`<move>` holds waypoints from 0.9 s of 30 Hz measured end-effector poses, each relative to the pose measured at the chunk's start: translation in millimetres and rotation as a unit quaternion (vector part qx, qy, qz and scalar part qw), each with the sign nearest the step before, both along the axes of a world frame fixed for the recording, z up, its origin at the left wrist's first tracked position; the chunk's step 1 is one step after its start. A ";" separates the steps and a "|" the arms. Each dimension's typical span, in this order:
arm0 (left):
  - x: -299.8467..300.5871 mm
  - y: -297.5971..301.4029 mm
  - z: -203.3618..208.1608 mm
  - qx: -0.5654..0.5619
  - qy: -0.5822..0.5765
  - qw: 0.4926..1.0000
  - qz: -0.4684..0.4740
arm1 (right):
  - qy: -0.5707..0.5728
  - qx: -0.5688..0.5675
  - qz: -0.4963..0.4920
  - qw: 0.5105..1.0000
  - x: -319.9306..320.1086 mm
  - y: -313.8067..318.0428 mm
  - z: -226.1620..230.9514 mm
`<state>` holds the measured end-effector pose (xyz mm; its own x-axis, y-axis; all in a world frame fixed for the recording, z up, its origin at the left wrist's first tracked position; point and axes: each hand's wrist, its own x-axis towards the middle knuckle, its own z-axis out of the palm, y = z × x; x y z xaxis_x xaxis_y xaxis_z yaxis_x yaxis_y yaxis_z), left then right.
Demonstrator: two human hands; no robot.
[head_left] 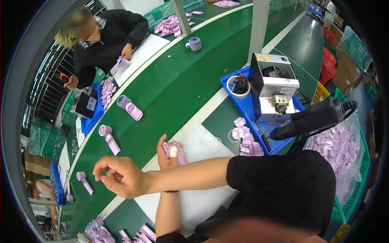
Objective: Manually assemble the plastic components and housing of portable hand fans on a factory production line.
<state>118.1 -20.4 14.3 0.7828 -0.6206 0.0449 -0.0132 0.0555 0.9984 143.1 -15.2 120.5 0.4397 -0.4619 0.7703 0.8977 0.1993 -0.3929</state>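
My left hand [165, 158] comes up from the lower edge over a white mat [198, 202]. It is closed round a pink plastic handle shell [182, 157] with a hollow, U-shaped end. A whitish cover [173, 152] wraps one of its digits. My right arm reaches leftward across the left forearm. Beyond it my right hand [121, 176] hangs above the green belt edge, fingers loosely curled and apart, with nothing visible in it. Nearest to that hand lies a pink handheld fan [110, 139] on the belt; another small fan [84, 182] lies farther left.
Right of the mat are pink parts [249, 139], a white ring [214, 143] and a blue tray [231, 77] holding a metal-and-black machine [275, 89]. A black elongated tool [316, 119] juts in. A co-worker [109, 44] sits across the green belt [170, 85].
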 end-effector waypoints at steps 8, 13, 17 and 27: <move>21.8 3.2 -33.7 -0.022 -0.031 0.999 -0.033 | 0.028 -0.115 -0.185 0.976 73.2 -26.9 27.0; 21.1 13.1 -25.0 -0.096 0.089 0.991 -0.034 | 0.308 -0.332 -0.212 0.866 173.8 -121.3 -10.0; 25.4 4.9 -20.1 -0.147 0.147 0.969 -0.130 | 0.422 -0.562 -0.404 0.586 192.2 -285.1 -64.5; 13.4 5.8 -14.7 0.028 -0.205 0.956 -0.208 | 0.485 -0.372 -0.718 0.334 148.6 -481.4 -87.4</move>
<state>131.5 -14.6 -0.4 0.3920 -0.8844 0.2534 -0.3926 0.0883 0.9154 291.6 -496.6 33.1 0.3849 -0.5720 0.7243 -0.7625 -0.6392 -0.0996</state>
